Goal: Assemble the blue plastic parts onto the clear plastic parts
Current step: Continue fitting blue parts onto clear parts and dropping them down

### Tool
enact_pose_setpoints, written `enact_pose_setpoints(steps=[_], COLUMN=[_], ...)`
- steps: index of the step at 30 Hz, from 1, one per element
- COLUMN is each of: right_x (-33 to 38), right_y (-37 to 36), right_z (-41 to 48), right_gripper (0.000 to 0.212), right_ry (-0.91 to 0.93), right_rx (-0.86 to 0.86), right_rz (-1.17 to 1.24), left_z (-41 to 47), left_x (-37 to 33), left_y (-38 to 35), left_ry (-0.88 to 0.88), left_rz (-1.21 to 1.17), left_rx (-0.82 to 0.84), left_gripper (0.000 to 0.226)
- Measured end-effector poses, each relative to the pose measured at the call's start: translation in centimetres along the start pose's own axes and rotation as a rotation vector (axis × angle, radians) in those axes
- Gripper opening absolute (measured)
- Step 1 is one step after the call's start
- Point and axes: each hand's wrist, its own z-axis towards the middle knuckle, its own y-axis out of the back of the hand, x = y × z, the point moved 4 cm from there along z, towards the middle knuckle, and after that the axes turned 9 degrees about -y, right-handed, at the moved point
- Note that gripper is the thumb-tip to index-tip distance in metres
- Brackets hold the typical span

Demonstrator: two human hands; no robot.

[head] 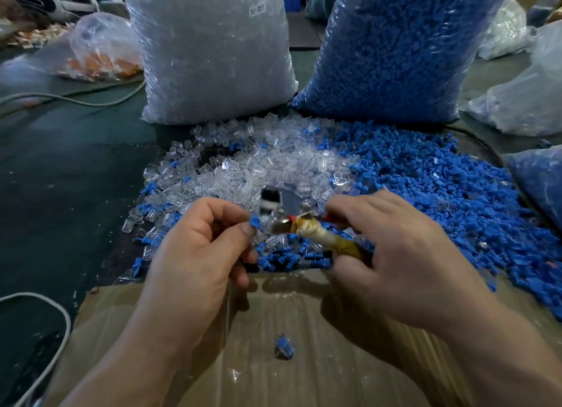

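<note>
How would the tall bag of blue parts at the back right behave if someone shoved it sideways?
The bag of blue parts is packed full and stands wide at its base, so it would probably feel heavy and slump rather than topple. Its thin clear film looks soft, so a push would likely dent it locally.

Head view, steeply down, close
</note>
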Motion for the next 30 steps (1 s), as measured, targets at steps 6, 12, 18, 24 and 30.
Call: enact_pose_setpoints(steps=[6,12,18,24,30], right_x=[0.4,0.4,0.5,0.8,1.1], right_y=[-0.2,-0.4,-0.7,-0.8,-0.6], right_z=[-0.2,-0.2,-0.1,-0.2,0.0], right_gripper=[0.055,0.051,0.05,0.047,0.042], right_ry=[0.033,0.064,0.068,0.064,0.038], right_rx=[0.058,0.068,0.072,0.076,0.047], right_rz=[0.031,0.013,0.035,0.055,0.02], left_z=[-0.1,-0.1,-0.2,-0.3,-0.5], left_x=[-1.1,-2.4,-2.5,-2.4,-2.4], left_y=[0.0,-0.3,-0.4,-0.5,-0.6], left_ry=[-0.071,-0.119,-0.111,-0.121,-0.123], left_rz=[-0.045,-0.055,-0.023,-0.006,-0.037], left_rx=[0.02,0.028,0.021,0.039,0.033], left_gripper=[0.019,0.03,0.035,0.012,0.011])
